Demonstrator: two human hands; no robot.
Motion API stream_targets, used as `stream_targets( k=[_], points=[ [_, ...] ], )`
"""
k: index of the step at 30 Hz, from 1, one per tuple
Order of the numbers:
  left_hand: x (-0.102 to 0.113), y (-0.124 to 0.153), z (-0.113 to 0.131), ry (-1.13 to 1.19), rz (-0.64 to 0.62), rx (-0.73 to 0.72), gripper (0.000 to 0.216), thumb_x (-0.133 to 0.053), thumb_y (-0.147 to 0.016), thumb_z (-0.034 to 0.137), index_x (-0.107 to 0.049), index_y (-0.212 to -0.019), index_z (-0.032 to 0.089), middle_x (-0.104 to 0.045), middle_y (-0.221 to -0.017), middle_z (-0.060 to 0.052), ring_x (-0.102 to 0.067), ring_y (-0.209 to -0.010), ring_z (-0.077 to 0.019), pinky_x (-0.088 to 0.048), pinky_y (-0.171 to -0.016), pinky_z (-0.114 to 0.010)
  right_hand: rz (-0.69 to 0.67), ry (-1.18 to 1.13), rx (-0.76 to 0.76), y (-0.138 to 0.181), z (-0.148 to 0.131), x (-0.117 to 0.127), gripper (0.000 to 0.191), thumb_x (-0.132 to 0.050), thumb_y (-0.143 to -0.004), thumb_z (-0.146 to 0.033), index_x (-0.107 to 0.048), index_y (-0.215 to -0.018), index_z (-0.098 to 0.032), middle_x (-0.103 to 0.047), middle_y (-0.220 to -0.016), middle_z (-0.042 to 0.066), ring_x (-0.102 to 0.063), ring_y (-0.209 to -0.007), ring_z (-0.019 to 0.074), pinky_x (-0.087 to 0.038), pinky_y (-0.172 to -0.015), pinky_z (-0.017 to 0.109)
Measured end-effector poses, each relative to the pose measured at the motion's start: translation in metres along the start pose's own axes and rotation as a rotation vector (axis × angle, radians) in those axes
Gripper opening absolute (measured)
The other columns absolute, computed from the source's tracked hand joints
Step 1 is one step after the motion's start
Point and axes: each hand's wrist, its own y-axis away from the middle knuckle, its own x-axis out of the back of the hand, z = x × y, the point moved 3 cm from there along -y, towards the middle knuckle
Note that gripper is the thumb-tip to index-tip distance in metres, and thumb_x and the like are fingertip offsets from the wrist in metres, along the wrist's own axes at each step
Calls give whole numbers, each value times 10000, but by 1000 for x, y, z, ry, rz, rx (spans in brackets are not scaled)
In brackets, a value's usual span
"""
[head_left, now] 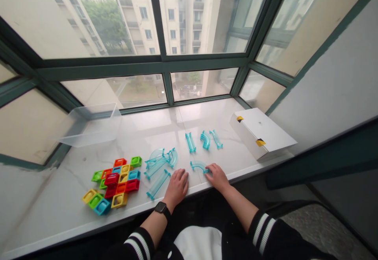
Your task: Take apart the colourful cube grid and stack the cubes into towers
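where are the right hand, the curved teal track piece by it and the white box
right hand (217,177), head view, point on the back of the hand
curved teal track piece (197,165), head view, point on the middle of its curve
white box (260,131), head view, point on its top face

The person is wearing a black jacket (230,244) with a large white panel (197,245) across the chest, and a small dark dot is showing near the panel's edge. Each sleeve is ending in a black ribbed cuff carrying white stripes: the left cuff (139,244) is showing two broad bands, and the cuff (261,228) above the right hand (217,177) is showing the same pair. A black smartwatch (162,209) with a squarish dark face and a black strap is sitting on the wrist just above the left hand (176,187).
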Motion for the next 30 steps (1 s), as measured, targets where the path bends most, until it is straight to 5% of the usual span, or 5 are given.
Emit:
stream_targets(
  k=[6,13,23,30],
  points=[
    [6,-2,8,3,16,-19,414,-568,-975,294,-655,-1376,241,-617,-1447,-150,-527,-1396,-353,-375,-1242,-597,-85,-86,79,5,-5,4,281,-607,-881,-44,-736,-1023,-249,-716,-1022,35,-677,-950,201,-535,-933,337],
    [-6,-19,66,264,42,22,382,-514,-1034,303,-626,-1394,240,-671,-1381,-116,-634,-1294,-258,-525,-1141,-493,49,-163,187,7,-15,23,209,-635,-929,-90,-729,-1021,-252,-710,-994,44,-685,-951,217,-553,-903,360],
    [5,-88,99,502,96,56,404,-536,-1029,302,-607,-1425,265,-634,-1421,-113,-700,-1159,-218,-585,-1043,-434,297,-183,222,-27,-18,83,188,-608,-1007,-170,-752,-1086,-263,-744,-1003,57,-706,-963,225,-572,-912,353],
    [1,-140,93,607,91,76,429,-553,-1002,271,-592,-1429,255,-603,-1468,-124,-705,-1143,-203,-615,-978,-400,354,-122,202,-70,-5,93,228,-580,-1017,-166,-768,-1103,-264,-764,-1019,58,-715,-973,223,-569,-919,344]
  ],
)
